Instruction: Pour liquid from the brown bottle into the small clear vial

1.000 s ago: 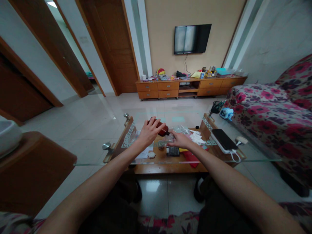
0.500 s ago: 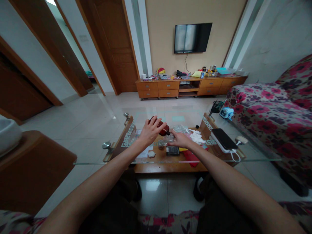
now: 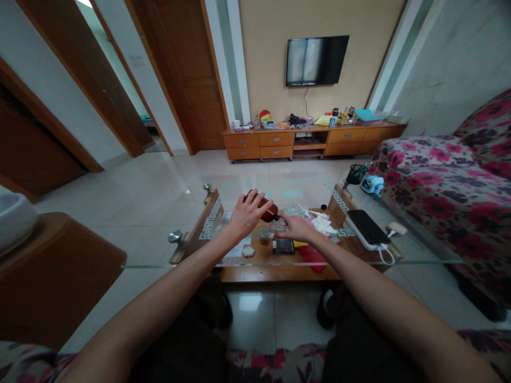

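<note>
Left hand (image 3: 244, 217) around tilted brown bottle (image 3: 266, 208)

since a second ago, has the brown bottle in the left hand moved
No. The brown bottle sits tilted in the left hand at the same spot above the glass table, by the right hand.
</note>
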Available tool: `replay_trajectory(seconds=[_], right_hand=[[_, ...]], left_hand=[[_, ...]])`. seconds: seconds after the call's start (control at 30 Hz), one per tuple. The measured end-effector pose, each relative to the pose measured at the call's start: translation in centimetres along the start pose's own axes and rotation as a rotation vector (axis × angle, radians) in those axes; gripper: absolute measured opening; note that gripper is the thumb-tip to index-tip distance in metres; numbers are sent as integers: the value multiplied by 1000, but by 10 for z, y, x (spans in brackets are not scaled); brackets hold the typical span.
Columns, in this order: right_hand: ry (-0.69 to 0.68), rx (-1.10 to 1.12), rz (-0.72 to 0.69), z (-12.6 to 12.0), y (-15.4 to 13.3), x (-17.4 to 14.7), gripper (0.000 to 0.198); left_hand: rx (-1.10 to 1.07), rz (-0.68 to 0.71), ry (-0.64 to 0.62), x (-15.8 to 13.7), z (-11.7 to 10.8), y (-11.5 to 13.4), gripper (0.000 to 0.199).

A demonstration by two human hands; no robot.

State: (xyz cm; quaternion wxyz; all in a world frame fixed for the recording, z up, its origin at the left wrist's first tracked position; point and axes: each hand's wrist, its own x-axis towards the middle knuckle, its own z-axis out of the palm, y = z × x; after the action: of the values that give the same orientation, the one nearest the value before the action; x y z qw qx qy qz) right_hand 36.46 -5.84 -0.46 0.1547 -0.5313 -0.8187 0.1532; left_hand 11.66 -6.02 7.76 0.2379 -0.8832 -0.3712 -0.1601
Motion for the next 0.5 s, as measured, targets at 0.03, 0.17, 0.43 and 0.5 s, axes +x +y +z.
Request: replay_trajectory(seconds=[0.03,0.17,0.43,0.5], right_hand=[[-2,-5,6,0,0,0,92],[-2,-21,18,1,1,1,93],[20,6,6,6,6,2,91],[12,11,11,7,7,2,92]], left_hand=[[-1,-1,-1,0,0,0,54],[-5,-5,-6,-1,0,-1,54],[-5,-13,-15,-1,0,0,55],[3,-8,-14,0,0,0,55]])
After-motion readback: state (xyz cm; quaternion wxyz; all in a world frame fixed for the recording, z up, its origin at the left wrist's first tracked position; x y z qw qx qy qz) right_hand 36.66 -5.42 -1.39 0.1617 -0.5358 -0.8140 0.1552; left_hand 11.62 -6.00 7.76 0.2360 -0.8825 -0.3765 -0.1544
